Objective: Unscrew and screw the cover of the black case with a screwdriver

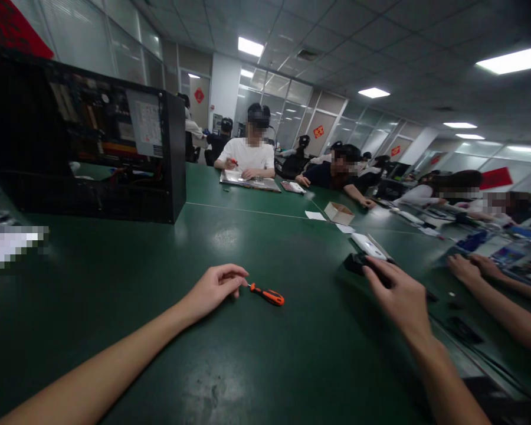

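My left hand [215, 289] rests on the green table [256, 354], its fingertips pinched at the metal tip of a small orange-and-black screwdriver [268, 294] that lies flat just to its right. My right hand [400, 295] reaches forward at the right, its fingers laid over a black device [358, 262]. A white rectangular box [368, 245] lies just behind that device. Whether the right hand grips the device or only touches it is unclear.
An open black computer case [92, 153] stands at the far left. A small cardboard box [338, 212] and paper slips lie mid-table. Another person's forearms [500, 295] rest at the right edge. Several seated people work at the far side.
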`<act>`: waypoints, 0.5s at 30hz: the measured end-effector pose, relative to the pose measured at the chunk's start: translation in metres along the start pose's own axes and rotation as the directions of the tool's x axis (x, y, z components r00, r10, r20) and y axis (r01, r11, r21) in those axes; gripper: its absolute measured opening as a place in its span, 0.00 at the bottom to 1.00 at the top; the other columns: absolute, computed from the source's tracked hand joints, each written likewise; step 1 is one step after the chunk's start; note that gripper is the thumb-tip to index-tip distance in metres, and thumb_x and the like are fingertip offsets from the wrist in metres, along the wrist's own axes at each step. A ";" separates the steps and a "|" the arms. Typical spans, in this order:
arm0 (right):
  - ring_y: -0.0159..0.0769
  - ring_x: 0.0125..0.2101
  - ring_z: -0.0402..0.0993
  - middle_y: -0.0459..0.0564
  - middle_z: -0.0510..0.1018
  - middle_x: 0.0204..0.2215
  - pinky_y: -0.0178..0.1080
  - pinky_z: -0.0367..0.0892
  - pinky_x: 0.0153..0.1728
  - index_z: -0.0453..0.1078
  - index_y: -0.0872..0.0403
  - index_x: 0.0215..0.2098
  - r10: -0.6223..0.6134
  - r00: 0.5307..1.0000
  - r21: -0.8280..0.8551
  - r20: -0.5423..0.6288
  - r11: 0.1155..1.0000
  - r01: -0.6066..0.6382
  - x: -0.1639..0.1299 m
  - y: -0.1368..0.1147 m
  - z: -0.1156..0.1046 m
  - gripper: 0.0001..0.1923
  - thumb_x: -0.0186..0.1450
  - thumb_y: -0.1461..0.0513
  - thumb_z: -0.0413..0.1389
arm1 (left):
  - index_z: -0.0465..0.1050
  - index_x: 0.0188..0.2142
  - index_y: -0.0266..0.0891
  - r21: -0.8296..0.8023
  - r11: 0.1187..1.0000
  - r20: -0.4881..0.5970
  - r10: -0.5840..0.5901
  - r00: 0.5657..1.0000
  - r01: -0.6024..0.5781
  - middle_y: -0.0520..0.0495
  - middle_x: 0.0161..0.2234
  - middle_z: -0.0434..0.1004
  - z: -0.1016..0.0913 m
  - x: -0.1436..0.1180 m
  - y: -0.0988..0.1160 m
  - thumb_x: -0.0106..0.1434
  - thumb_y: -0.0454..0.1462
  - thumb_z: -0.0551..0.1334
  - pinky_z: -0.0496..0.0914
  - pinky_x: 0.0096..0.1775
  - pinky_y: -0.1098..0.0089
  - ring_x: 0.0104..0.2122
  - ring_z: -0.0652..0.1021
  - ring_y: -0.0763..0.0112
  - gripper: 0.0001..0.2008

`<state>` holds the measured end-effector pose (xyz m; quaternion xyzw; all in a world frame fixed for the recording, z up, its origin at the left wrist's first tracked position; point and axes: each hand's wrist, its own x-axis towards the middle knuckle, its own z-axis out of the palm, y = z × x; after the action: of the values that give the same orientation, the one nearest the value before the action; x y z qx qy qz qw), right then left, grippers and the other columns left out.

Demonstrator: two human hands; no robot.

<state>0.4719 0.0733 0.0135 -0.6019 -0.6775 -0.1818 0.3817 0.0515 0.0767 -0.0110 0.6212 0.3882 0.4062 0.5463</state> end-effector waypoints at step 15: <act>0.51 0.48 0.79 0.58 0.82 0.48 0.50 0.71 0.52 0.79 0.56 0.49 0.197 0.980 -0.186 0.038 0.965 -0.187 -0.054 0.103 0.006 0.29 0.68 0.45 0.48 | 0.78 0.42 0.35 0.190 0.981 0.060 0.016 0.998 -0.028 0.42 0.37 0.82 0.004 0.001 0.002 0.62 0.46 0.63 0.71 0.37 0.65 0.30 0.77 0.66 0.17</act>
<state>0.5676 0.0623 -0.0516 -0.7018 -0.6071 -0.1879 0.3218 0.0553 0.0762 -0.0093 0.6864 0.4024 0.3550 0.4908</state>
